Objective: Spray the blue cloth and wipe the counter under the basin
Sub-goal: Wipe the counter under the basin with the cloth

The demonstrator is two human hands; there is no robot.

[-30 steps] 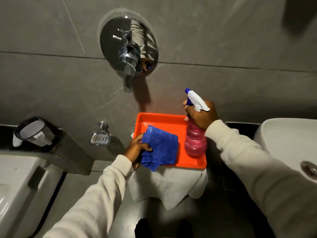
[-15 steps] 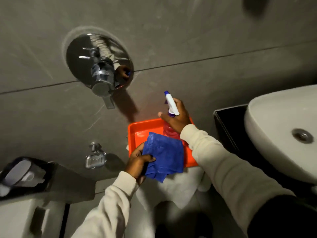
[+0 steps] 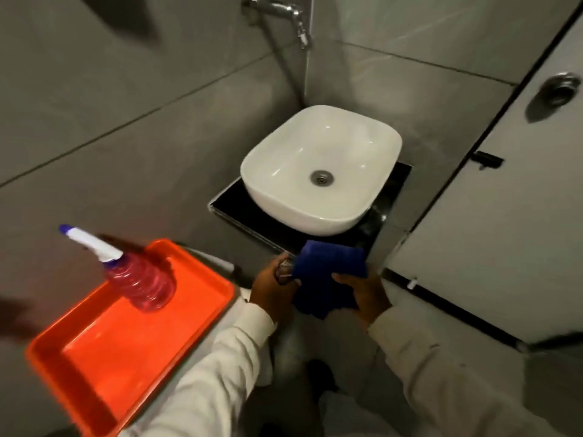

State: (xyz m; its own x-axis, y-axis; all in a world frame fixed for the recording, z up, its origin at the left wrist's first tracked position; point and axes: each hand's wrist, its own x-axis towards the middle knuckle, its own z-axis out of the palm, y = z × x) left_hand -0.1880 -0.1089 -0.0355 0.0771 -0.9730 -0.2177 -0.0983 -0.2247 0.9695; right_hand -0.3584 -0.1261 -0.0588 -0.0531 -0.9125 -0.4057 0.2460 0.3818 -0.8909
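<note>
Left hand (image 3: 273,290): closed on the left edge of the cloth (image 3: 328,275), fingers curled round the fabric, cream sleeve behind it.
Right hand (image 3: 364,293): gripping the cloth's right side, thumb laid across the top of the fabric.
Cloth: blue, bunched between both hands, held in the air just in front of the counter (image 3: 235,205); whether it touches the front edge cannot be told.
Counter: a dark glossy slab in the corner of the grey tiled walls, mostly covered by the basin (image 3: 353,146), with bare strips showing at the left and front.
Basin: white, rounded, sitting on the counter, with a metal drain in the middle.
Tap (image 3: 284,14): chrome, on the wall above the basin.
Bottle (image 3: 138,279): pink liquid, white trigger head with a blue nozzle pointing left, standing on the tray (image 3: 126,351), away from both hands.
Tray: orange, to the left of the hands, otherwise bare inside.
Door (image 3: 504,216): pale panel with a dark edge, on the right of the basin.
</note>
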